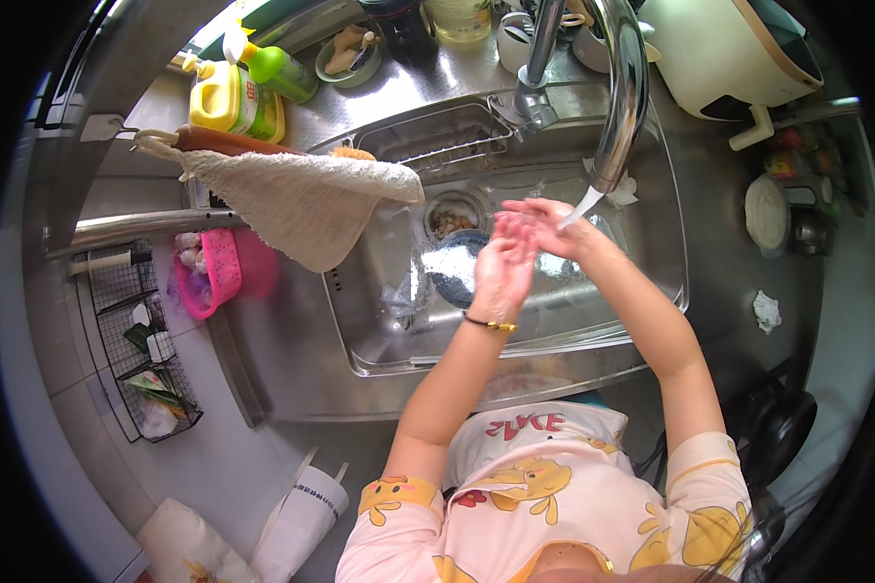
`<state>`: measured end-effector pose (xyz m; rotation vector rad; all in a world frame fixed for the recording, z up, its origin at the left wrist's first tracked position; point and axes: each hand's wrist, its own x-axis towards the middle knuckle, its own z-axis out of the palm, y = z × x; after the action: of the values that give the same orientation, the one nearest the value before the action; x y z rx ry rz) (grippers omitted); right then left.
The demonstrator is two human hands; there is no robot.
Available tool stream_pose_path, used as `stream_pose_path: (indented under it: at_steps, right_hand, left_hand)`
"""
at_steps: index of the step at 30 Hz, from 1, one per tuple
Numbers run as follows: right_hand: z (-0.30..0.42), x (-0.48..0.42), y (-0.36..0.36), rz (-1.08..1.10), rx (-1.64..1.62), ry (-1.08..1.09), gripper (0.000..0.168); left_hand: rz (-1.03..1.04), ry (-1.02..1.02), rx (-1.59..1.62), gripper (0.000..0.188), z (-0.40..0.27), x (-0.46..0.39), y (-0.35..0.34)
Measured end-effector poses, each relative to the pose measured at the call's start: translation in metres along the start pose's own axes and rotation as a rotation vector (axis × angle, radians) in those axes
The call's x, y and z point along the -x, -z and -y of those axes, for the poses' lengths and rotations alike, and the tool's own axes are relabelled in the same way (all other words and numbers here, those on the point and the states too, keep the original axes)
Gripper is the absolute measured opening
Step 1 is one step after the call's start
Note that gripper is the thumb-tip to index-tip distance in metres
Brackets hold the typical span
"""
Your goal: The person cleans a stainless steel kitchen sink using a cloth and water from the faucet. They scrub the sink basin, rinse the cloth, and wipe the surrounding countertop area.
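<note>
Water runs from the chrome faucet (620,138) onto my right hand (558,229), close to its wrist. My left hand (507,266), with a dark band and gold bead on the wrist, is palm up beside it. The fingers of both hands come together over the stainless steel sink (379,342), wet and holding nothing. Under them a dark blue round dish (448,280) with glare on it lies in the basin, partly hidden by my left hand. Behind it is the drain strainer (452,215), with brownish scraps inside.
A beige towel (299,197) hangs over the sink's left side. Beyond it stand a yellow detergent jug (222,102) and a green spray bottle (281,73). A wire rack (445,149) spans the basin's back. At right are a cream appliance (729,51) and crumpled tissue (767,312).
</note>
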<state>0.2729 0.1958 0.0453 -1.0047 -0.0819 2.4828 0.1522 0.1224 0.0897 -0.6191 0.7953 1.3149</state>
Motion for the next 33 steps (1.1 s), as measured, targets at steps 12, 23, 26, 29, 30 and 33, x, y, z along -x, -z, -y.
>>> stream_pose_path:
  at_steps: [12,23,26,29,30,33]
  right_hand:
    - [0.035,0.071,0.121,-1.093,1.885,0.530,0.049]
    - [0.022,0.108,0.127,-0.690,0.795,-0.016,0.029]
    - [0.025,0.138,0.088,-0.607,0.675,0.021,0.028]
    - [0.023,0.167,0.050,-0.574,0.712,0.066,0.028]
    - [0.022,0.175,0.038,-0.646,0.768,0.046,0.026]
    - [0.018,0.202,0.008,-0.631,0.689,0.108,0.025]
  left_hand:
    - [-0.187,-0.275,-1.281,0.033,-0.161,-0.053,0.161]
    - [-0.308,-0.186,-1.357,0.040,-0.147,-0.034,0.152]
    - [-0.314,-0.092,-1.412,0.044,-0.156,-0.010,0.148]
    - [-0.298,-0.030,-1.433,0.045,-0.158,0.012,0.143]
    - [-0.320,-0.003,-1.446,0.045,-0.158,0.018,0.142]
    - [-0.245,-0.022,-1.406,0.046,-0.154,0.029,0.137]
